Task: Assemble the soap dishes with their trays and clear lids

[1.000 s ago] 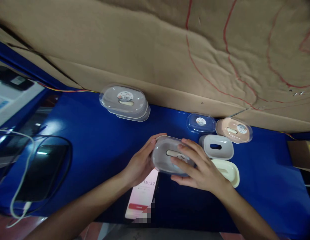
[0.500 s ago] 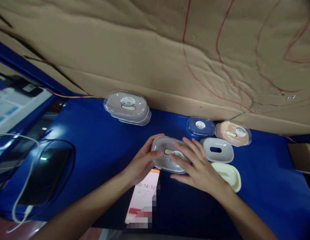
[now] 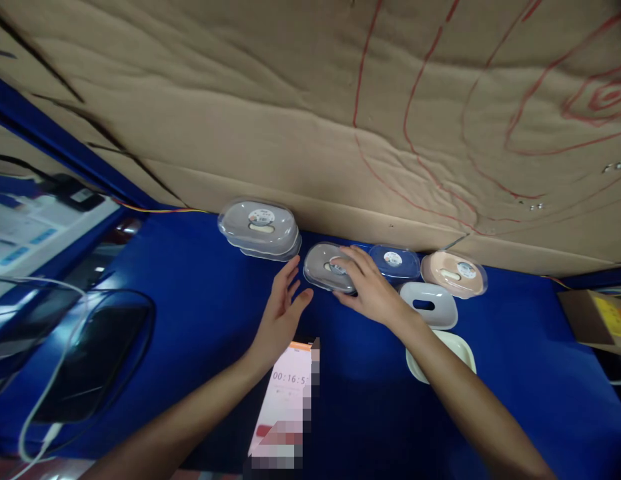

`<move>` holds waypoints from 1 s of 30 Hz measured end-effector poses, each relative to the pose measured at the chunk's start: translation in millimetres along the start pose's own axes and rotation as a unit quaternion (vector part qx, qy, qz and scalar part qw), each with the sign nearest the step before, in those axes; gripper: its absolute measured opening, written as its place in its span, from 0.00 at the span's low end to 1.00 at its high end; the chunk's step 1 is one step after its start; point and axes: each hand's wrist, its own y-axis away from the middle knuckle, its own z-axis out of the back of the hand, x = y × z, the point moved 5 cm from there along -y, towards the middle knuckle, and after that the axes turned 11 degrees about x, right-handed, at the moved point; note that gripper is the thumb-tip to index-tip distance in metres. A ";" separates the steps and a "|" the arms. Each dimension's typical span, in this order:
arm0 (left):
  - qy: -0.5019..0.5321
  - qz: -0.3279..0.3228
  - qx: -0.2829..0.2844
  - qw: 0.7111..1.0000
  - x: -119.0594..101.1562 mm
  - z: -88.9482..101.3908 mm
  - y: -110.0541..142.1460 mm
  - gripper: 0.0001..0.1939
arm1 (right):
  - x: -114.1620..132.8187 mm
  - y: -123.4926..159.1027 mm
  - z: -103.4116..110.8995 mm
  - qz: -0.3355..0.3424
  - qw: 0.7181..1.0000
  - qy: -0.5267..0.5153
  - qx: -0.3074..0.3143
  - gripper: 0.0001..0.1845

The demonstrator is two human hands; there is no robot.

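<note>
My right hand (image 3: 366,288) rests on top of a grey soap box with a clear lid (image 3: 324,266), fingers wrapped over its right part, near the cardboard wall. My left hand (image 3: 281,313) hovers just left of that box with fingers spread and nothing in it. A stack of grey lidded boxes (image 3: 259,227) stands to the left. To the right lie a blue lidded box (image 3: 396,263), a pink lidded box (image 3: 455,273), an uncovered grey tray (image 3: 429,305) and a cream tray (image 3: 457,345) partly under my right forearm.
A phone with a timer screen (image 3: 286,400) lies on the blue table (image 3: 190,300) under my left wrist. A dark pad with a white cable (image 3: 85,353) is at the left. A cardboard wall (image 3: 340,120) closes the back; a small box (image 3: 590,317) sits far right.
The grey lidded box has moved away from me, up to the wall between the stack and the blue box. My left hand has let go of it and opened.
</note>
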 end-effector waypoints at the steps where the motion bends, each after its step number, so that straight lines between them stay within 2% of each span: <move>1: -0.026 -0.021 0.010 0.999 -1.7 -1.0 1.3 0.29 | -1.1 -5.6 1.3 -0.002 1.000 0.007 -0.001 0.30; 6: -0.097 -0.090 0.048 0.990 -10.9 -8.2 9.3 0.28 | 6.8 -18.4 11.1 -0.033 0.995 0.096 0.001 0.32; 10: -0.081 -0.093 0.062 0.990 -14.6 -11.7 13.3 0.27 | 20.9 2.7 26.6 -0.037 0.993 0.105 -0.027 0.32; 14: -0.057 -0.077 0.067 0.993 -16.2 -12.5 14.7 0.24 | 40.6 68.3 44.9 -0.048 0.993 0.074 -0.078 0.18; 17: -0.044 -0.043 0.072 0.996 -16.1 -13.2 14.3 0.22 | 49.9 132.5 43.3 -0.104 0.989 0.060 -0.089 0.07; 20: -0.036 -0.017 0.078 0.996 -15.7 -15.0 14.4 0.19 | 52.8 184.5 27.2 -0.172 0.973 0.113 -0.102 0.11; 22: -0.042 -0.006 0.093 0.995 -15.1 -17.8 15.3 0.17 | 55.1 202.2 11.3 -0.191 0.966 0.146 -0.098 0.17; 24: -0.047 0.006 0.117 0.992 -13.4 -21.5 17.1 0.15 | 60.4 204.8 -3.6 -0.186 0.967 0.151 -0.083 0.19; 26: -0.050 0.018 0.139 0.989 -11.4 -25.0 19.5 0.15 | 69.3 195.8 -12.8 -0.157 0.977 0.131 -0.064 0.19; 30: -0.083 0.018 0.175 0.981 -10.0 -29.2 23.9 0.14 | 82.5 169.6 -14.1 -0.080 0.993 0.086 -0.005 0.26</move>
